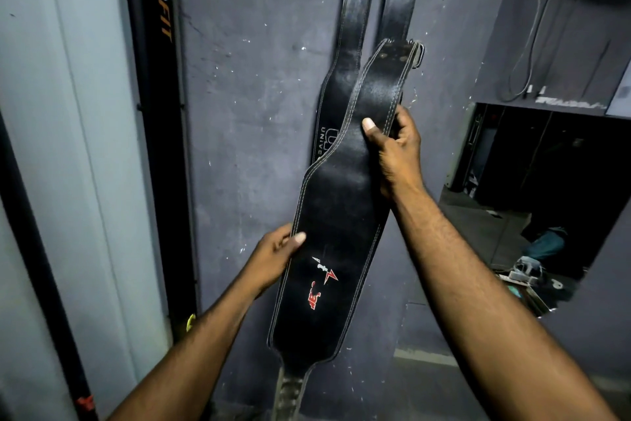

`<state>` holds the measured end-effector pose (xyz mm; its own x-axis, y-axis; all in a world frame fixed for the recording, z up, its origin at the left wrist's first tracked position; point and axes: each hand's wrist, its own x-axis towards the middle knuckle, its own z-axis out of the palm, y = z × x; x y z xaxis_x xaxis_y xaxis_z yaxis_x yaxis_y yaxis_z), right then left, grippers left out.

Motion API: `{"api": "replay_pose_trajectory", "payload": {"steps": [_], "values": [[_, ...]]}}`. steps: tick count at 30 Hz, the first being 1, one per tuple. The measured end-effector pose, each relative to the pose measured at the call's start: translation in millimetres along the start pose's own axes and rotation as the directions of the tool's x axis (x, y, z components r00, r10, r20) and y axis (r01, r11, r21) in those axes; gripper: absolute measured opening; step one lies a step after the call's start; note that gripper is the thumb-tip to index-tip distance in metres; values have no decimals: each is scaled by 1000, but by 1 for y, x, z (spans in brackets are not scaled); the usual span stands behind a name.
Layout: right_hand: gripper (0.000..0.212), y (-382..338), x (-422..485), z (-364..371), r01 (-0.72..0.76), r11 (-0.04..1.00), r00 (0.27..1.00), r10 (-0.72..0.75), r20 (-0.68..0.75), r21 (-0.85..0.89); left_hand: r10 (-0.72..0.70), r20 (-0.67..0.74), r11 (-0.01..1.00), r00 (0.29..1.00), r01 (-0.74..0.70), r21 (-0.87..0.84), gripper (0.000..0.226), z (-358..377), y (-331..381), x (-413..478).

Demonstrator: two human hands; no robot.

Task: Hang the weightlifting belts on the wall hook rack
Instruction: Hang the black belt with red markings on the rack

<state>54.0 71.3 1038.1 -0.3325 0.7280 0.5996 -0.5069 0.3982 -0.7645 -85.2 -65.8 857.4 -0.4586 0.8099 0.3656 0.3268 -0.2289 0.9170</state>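
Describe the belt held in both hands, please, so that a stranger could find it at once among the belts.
On the purple wall two black belts hang side by side. The held belt slants in front of them, right hand high, left hand lower. Only it carries a red and white logo.

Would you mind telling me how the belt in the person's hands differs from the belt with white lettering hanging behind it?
The held belt tilts, gripped by both hands, and bears red-and-white logos; the hanging belt drops straight down the wall, untouched, with white lettering. Both are black stitched leather.
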Motion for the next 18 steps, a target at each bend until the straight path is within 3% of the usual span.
{"api": "replay_pose_trajectory", "payload": {"steps": [3,6,10,13,18], "values": [[47,10,-15,2,-35,999,999,34,27,25,93,-142,991,986,-106,-86,17,14,41,20],[38,19,-30,5,-63,996,994,58,93,55,120,-240,974,963,-160,-158,23,20,75,44],[29,27,-42,8,-164,983,972,146,182,86,194,-235,965,952,-228,-128,8,22,106,65],[16,22,-30,6,-246,965,961,231,152,90,208,-236,972,949,-228,-57,8,28,97,63],[8,24,-22,-2,-215,968,966,230,117,-128,153,-264,976,952,-188,-114,9,33,93,57]]}}
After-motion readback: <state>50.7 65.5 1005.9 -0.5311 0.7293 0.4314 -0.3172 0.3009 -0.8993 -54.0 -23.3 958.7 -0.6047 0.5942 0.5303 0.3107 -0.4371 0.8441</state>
